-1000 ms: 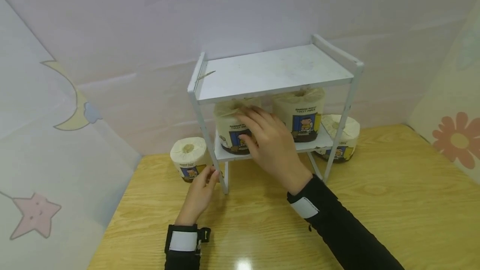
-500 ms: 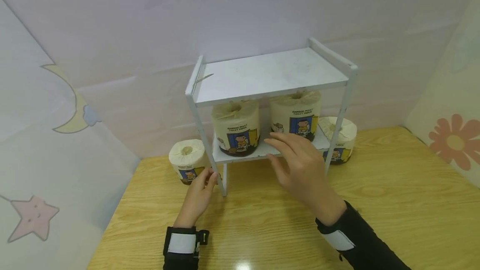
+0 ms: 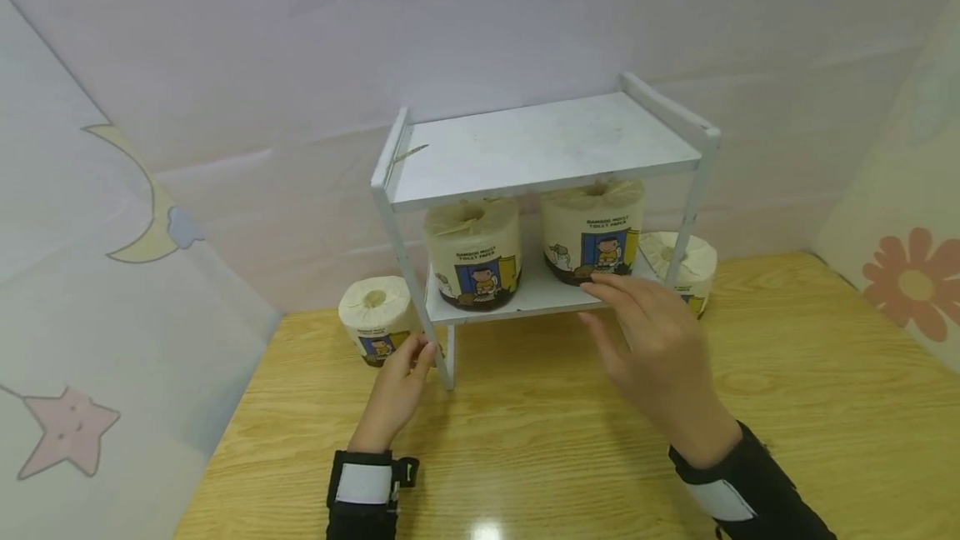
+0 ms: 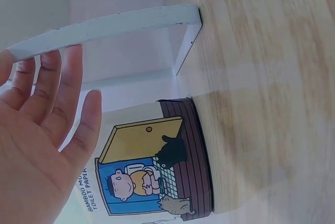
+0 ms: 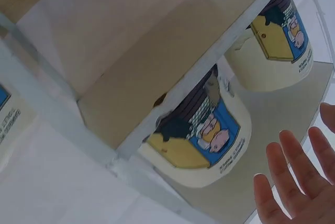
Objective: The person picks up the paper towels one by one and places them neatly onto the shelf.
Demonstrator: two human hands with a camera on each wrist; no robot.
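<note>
A white two-tier rack (image 3: 540, 148) stands on the wooden table against the wall. On its lower shelf two wrapped rolls sit upright: a left toilet paper roll (image 3: 474, 257) and a right toilet paper roll (image 3: 592, 236). My left hand (image 3: 396, 390) holds the rack's front left leg (image 4: 131, 22), fingers behind it and thumb at the picture's edge in the left wrist view. In front of the lower shelf's right half is my right hand (image 3: 660, 357), its fingers loosely extended and holding nothing. The right wrist view shows those fingers (image 5: 293, 161) apart from the rolls.
Beside the rack's left leg stands another toilet paper roll (image 3: 372, 315) on the table (image 3: 525, 440). One more roll (image 3: 697, 265) is behind the right leg, partly hidden. Patterned side walls border the table left and right.
My right hand has drawn away from the left roll on the shelf and moved right, to the shelf edge below the right roll. My left hand has stayed on the leg.
</note>
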